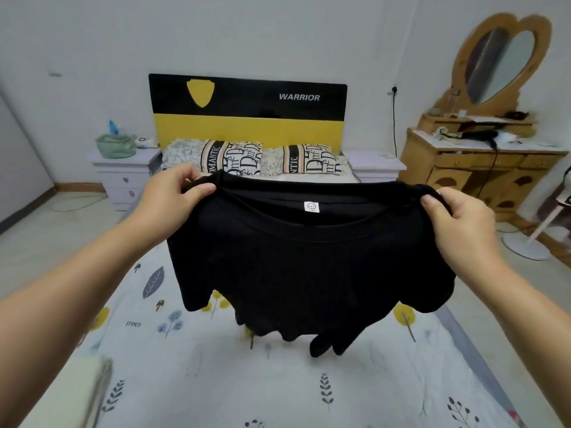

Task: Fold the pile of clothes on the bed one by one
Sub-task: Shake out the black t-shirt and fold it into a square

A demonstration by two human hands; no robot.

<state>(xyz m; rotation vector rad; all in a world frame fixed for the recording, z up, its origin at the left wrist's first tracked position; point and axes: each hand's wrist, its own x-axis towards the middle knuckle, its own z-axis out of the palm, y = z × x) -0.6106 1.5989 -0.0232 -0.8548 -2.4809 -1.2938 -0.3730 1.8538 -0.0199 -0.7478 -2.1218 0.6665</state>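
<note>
A black T-shirt (309,267) hangs spread in the air above the bed (216,381), neck opening up, with a small white label showing inside the collar. My left hand (168,196) pinches its left shoulder. My right hand (457,220) pinches its right shoulder. The sleeves and hem dangle down, the hem just above the leaf-patterned sheet. At the bottom left edge lies a blurred pale folded cloth (95,387).
Two printed pillows (256,157) lie against the black and yellow headboard (247,103). White nightstands (123,174) flank the bed, the left one bearing a green basket. A wooden dresser (482,168) with a heart-shaped mirror stands at right, a fan base (525,245) on the floor.
</note>
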